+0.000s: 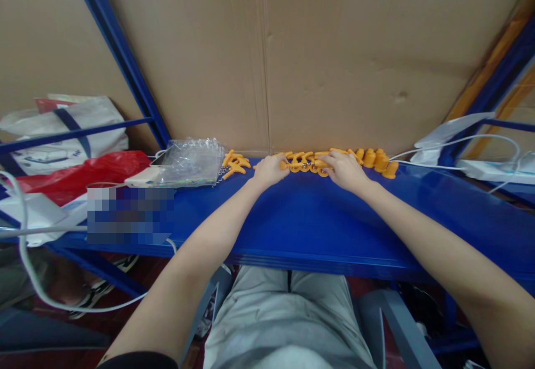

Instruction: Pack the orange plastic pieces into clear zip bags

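Observation:
Toward the back of the blue table, my left hand (pixel 271 171) is closed with its fingertips round the end of an orange plastic piece (pixel 285 165). My right hand (pixel 346 170) reaches in from the other side, fingers bent over another orange piece (pixel 321 163), its thumb lower down. Between both hands lies a row of orange figures (pixel 298 160) with small metal chains and round orange rings (pixel 311 169) along the front. Parts of the row are hidden under my fingers. Several orange bell-shaped pieces (pixel 379 160) stand upright just right of my right hand.
More orange figures with chains (pixel 236 164) lie in a pile left of my left hand, beside a stack of clear plastic bags (pixel 193 163). A red bag (pixel 92 168) and white cables are farther left. Cardboard (pixel 317 62) walls the back of the blue table (pixel 288 224).

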Motion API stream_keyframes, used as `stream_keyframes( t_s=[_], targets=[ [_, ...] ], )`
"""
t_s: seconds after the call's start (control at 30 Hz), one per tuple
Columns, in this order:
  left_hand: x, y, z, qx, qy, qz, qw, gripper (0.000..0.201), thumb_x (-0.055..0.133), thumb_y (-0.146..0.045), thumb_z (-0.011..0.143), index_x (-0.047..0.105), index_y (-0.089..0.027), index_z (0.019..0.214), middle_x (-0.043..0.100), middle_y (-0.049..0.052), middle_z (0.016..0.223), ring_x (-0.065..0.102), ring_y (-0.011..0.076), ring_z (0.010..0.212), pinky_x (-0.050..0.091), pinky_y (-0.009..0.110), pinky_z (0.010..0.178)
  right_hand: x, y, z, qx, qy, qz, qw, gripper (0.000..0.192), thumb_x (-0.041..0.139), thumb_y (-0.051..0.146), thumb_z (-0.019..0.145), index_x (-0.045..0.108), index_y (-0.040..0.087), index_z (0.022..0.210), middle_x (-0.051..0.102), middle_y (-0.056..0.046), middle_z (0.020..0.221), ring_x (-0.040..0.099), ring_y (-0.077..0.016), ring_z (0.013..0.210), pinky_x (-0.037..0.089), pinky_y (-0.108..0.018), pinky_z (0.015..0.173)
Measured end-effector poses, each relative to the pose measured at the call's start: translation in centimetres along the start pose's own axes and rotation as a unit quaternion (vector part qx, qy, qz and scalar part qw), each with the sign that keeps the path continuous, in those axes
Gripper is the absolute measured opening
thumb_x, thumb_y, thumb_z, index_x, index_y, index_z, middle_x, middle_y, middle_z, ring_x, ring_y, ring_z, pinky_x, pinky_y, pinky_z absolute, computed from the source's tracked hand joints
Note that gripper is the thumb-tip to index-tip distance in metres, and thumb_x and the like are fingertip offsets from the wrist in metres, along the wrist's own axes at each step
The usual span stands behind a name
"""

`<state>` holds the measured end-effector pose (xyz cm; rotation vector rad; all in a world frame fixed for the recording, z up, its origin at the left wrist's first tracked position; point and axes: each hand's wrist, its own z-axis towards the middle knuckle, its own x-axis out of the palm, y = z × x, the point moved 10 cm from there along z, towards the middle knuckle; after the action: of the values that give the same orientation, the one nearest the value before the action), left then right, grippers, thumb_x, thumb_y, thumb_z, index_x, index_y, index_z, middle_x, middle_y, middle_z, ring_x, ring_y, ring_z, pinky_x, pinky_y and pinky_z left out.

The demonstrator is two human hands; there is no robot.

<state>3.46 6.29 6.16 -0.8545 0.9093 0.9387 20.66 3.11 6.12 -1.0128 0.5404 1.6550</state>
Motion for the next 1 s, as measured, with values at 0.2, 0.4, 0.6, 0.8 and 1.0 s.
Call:
stream_keyframes(
  t_s=[0.2,0.4,0.6,0.8,1.0],
  targets=[
    [0.0,0.4,0.5,0.012,-0.032,-0.060,0.998,0.027,0.063,-0.030,0.081,0.071,-0.021,0.105,0.075,0.007,0.086,0.070,0.0256,0.090,0.051,0.031,0.080,-0.1,-0.8,0.2,-0.032,-0.038,0.054,0.997,0.043,0.048,0.020,0.091,0.064,0.018,0.132,0.066,-0.015,0.112,0.063,-0.0291,0.099,0.047,-0.040,0.083],
    [0.3,-0.5,0.4,0.049,-0.042,-0.121,0.991,0.021,0.065,-0.025,0.078,0.072,-0.018,0.097,0.074,0.004,0.080,0.067,0.0198,0.077,0.048,0.026,0.069,-0.2,-0.1,0.5,-0.074,-0.054,0.132,0.987,0.043,0.050,0.018,0.090,0.065,0.021,0.131,0.064,-0.013,0.112,0.062,-0.0268,0.098,0.050,-0.040,0.086],
    [-0.6,-1.0,0.0,0.047,-0.050,-0.081,0.994,0.027,0.065,-0.028,0.080,0.071,-0.020,0.105,0.075,0.004,0.083,0.069,0.0221,0.083,0.049,0.029,0.075,-2.0,2.0,1.8,-0.101,-0.045,0.164,0.980,0.042,0.055,0.018,0.089,0.066,0.023,0.130,0.062,-0.013,0.111,0.061,-0.0272,0.101,0.050,-0.044,0.091],
    [-1.1,-0.3,0.0,0.015,-0.047,-0.030,0.998,0.026,0.067,-0.030,0.079,0.070,-0.022,0.104,0.076,0.006,0.085,0.070,0.0253,0.092,0.050,0.031,0.080,-2.5,0.1,2.7,-0.051,-0.032,0.279,0.958,0.052,0.069,0.024,0.078,0.062,0.019,0.129,0.063,-0.012,0.116,0.065,-0.0248,0.097,0.055,-0.044,0.090],
    [-1.5,-0.5,-0.3,0.009,-0.029,-0.021,0.999,0.026,0.064,-0.031,0.081,0.070,-0.022,0.105,0.076,0.007,0.082,0.070,0.0259,0.094,0.050,0.032,0.082,-0.5,-1.8,1.3,0.037,-0.018,0.458,0.888,0.036,0.067,0.030,0.081,0.062,0.021,0.115,0.066,-0.009,0.115,0.068,-0.0211,0.095,0.059,-0.039,0.085]
  ],
)
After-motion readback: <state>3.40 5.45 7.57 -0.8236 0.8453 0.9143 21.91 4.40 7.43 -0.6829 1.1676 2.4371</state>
